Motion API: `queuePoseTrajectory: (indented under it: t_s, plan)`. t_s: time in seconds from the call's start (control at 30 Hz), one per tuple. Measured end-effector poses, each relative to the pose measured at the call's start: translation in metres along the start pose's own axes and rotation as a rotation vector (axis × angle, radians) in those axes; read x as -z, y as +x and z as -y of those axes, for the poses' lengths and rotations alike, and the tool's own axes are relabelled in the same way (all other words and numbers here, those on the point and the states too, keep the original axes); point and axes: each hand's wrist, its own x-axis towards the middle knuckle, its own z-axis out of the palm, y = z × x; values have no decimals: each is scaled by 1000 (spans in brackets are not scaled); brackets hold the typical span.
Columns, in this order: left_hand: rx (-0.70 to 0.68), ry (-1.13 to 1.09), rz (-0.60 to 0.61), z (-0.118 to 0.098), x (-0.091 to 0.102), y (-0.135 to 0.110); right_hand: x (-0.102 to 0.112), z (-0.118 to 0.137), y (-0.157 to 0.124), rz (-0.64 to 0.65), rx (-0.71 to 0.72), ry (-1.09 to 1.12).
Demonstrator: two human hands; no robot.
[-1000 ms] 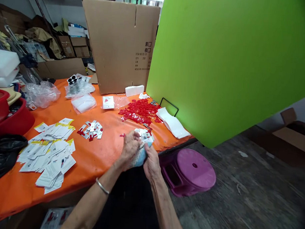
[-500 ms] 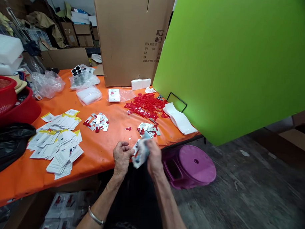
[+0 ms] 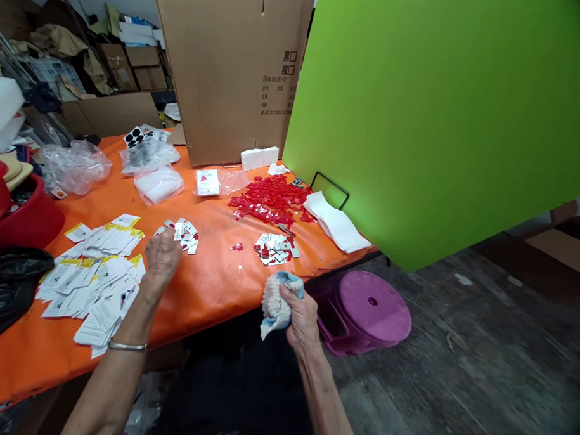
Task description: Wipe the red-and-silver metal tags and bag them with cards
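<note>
My left hand (image 3: 163,259) is over the near left edge of a small pile of flat white and grey plates with red parts (image 3: 189,237). Its fingers are drawn together, and whatever they hold is hidden behind the hand. In front of the table edge, my right hand (image 3: 303,314) grips a crumpled white and light-blue cloth (image 3: 280,299), thumb on top. Beyond the cloth lies a second pile of similar plates (image 3: 275,249). A single red piece (image 3: 236,247) rests between the two piles.
Many loose red pieces (image 3: 271,198) are heaped farther back. White printed cards (image 3: 102,277) spread at the left, by a black plastic bag (image 3: 12,284) and red basin (image 3: 33,215). A green board (image 3: 417,120) and large carton (image 3: 233,69) stand behind; a purple stool (image 3: 375,309) is at right.
My left hand has moved left, away from the cloth, to the left pile of plates. My right hand keeps the cloth, now apart from the left hand. The view has shifted slightly right.
</note>
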Motion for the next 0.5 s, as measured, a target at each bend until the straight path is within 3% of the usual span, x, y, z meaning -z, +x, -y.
queuePoseTrajectory:
  t_s: [0.13, 0.23, 0.27, 0.37, 0.5]
  plan:
    - [-201, -45, 267, -43, -69, -28, 3, -16, -10, 29, -44, -60]
    - [-335, -106, 527, -80, -127, -54, 6, -13, -12, 55, -36, -91]
    - [-351, -117, 563, -90, -142, -59, 9, -10, -12, 52, -27, -95]
    - [-344, -141, 607, -104, -169, -62, 25, 2, -9, 6, -1, -90]
    - [-254, -200, 595, -105, -177, -53, 44, 11, -6, -25, 17, -96]
